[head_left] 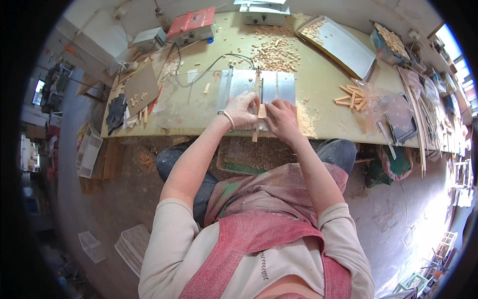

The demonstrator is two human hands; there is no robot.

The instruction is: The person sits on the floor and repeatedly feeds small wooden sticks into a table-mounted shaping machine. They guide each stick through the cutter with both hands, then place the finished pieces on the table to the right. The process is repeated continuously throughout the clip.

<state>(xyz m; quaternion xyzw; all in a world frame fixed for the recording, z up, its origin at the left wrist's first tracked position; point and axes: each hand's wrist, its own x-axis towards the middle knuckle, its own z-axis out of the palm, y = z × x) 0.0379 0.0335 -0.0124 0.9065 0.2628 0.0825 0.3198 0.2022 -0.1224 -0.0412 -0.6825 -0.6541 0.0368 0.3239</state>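
Note:
A metal plate (pixel 286 89) lies on the workbench, with a narrow dark slot or blade (pixel 262 88) along its middle. Beside that slot runs a thin wooden strip (pixel 255 135), its near end jutting past the bench edge. My left hand (pixel 241 110), a pale band at its wrist, has its fingers bent against the strip from the left. Between both hands sits a small light wooden block (pixel 262 111). My right hand (pixel 283 118) is closed, its fingertips pinching the block's right side; the fingers partly hide their contact.
Many small wooden pieces (pixel 276 52) lie beyond the plate. Toward the right are a shallow tray (pixel 343 47), a pile of wooden sticks (pixel 351 97) and plastic bags (pixel 393 107). Dark gloves (pixel 117 112) rest at the left edge. A cable (pixel 211 67) crosses behind, near a red-topped box (pixel 191 25).

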